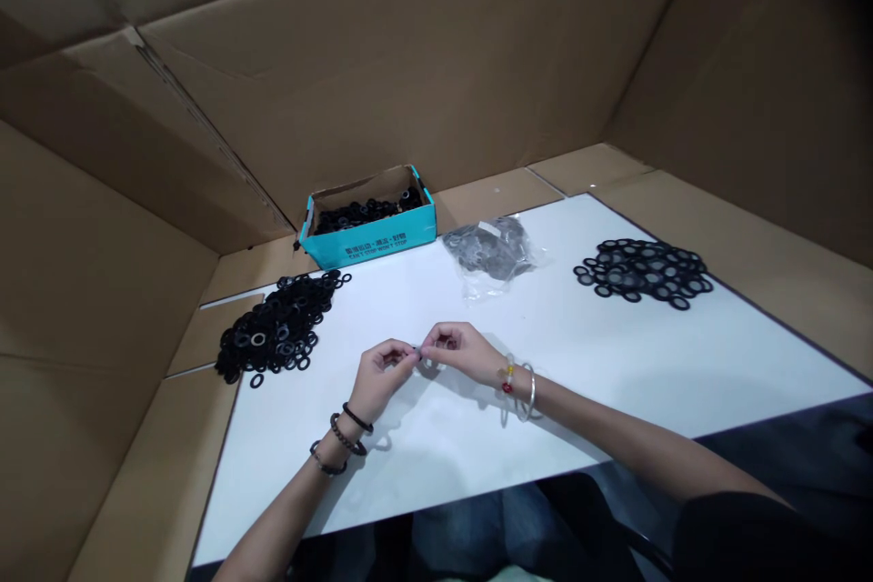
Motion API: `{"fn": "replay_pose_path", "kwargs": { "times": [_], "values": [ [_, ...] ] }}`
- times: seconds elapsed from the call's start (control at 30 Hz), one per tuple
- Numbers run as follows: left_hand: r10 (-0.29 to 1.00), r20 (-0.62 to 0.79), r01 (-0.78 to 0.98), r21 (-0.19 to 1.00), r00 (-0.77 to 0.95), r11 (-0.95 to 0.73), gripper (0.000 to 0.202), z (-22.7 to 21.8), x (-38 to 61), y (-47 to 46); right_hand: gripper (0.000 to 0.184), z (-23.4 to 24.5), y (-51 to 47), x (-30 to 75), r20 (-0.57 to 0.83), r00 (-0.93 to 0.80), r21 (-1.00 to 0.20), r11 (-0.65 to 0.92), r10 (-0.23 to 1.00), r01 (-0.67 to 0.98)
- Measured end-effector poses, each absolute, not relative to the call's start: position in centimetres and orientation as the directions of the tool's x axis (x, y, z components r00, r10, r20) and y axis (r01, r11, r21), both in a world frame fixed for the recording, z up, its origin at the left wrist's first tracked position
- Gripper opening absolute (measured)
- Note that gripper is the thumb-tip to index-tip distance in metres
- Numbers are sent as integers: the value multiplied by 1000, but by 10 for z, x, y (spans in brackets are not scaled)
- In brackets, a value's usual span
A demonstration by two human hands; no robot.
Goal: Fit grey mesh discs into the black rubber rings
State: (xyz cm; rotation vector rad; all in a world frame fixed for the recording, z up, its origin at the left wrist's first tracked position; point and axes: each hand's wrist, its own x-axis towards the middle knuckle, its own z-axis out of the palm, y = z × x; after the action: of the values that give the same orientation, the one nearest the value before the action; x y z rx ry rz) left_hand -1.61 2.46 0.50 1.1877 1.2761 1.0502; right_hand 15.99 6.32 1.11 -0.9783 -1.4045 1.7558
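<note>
My left hand [377,377] and my right hand [467,353] meet over the middle of the white tabletop [436,464], fingertips almost touching. Both pinch a small dark ring-like piece [418,351]; fingers hide most of it, so its exact shape is unclear. To the left lies a heap of black rubber rings [283,327]. Beyond my hands is a clear plastic bag [492,253] with grey thin pieces inside. On the right, a spread pile of black rings with grey centres [645,271] rests on the table.
A teal cardboard box [372,241] holding more black rings stands at the table's back edge. Tall cardboard walls [382,64] enclose the back and both sides. Cardboard flaps [737,264] border the tabletop.
</note>
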Motion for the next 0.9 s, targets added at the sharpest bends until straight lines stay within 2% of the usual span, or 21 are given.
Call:
{"fn": "replay_pose_path", "kwargs": {
  "times": [0.47,0.7,0.73,0.8,0.83,0.9],
  "values": [
    [985,-170,-14,985,1,170,24,4,-16,27,37,12,70,165,-116,-450,-989,-142,886,-26],
    [984,-175,-14,984,32,176,23,4,-15,25,34,9,63,162,-16,-459,-1000,-21,888,-4],
    [984,-176,-12,984,37,177,24,4,-15,25,31,9,61,162,40,-443,-999,50,896,10],
    [983,-177,-7,984,46,177,24,4,-15,25,23,11,56,162,273,-409,-943,327,871,67],
    [983,-176,-5,984,49,176,24,4,-15,25,20,12,54,162,426,-409,-854,508,807,113],
    [984,-170,0,985,50,170,23,5,-14,25,20,13,51,164,675,-461,-555,808,576,199]
  ]
}}
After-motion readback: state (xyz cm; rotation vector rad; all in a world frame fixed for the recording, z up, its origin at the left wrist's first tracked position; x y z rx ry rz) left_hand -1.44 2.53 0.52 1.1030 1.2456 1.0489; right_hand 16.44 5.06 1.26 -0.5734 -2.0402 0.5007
